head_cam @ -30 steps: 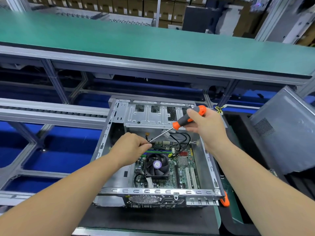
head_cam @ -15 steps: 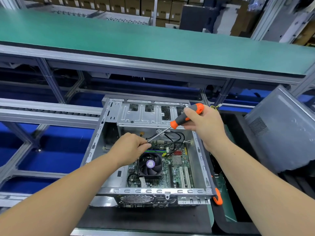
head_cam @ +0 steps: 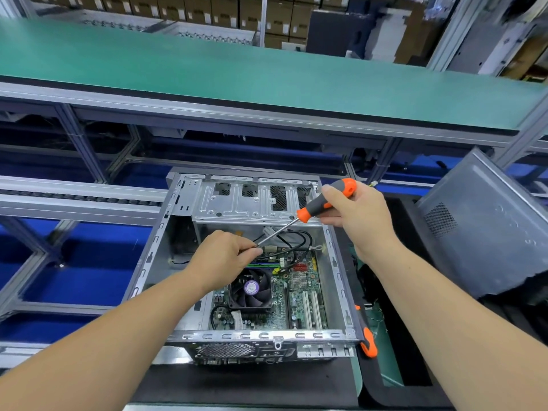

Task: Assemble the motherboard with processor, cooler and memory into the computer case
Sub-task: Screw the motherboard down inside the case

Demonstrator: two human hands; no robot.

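An open metal computer case point(head_cam: 154, 256) lies in front of me with the green motherboard point(head_cam: 299, 292) inside it. A black cooler fan point(head_cam: 250, 289) with a purple label sits on the board. My right hand point(head_cam: 355, 218) grips the orange and grey handle of a screwdriver point(head_cam: 323, 203), whose shaft slants down to the left. My left hand point(head_cam: 222, 259) pinches the tip of that shaft above the board's far edge, near black cables point(head_cam: 299, 235). What lies under my left hand is hidden.
A grey case side panel point(head_cam: 486, 226) leans at the right. A second orange-handled tool point(head_cam: 367, 342) lies beside the case's right wall. A green conveyor belt point(head_cam: 267, 75) runs across behind, above aluminium frame rails point(head_cam: 80, 200).
Both hands and the screwdriver hold nearly the same pose. The view has shifted slightly, so the case sits a little further left in the frame.
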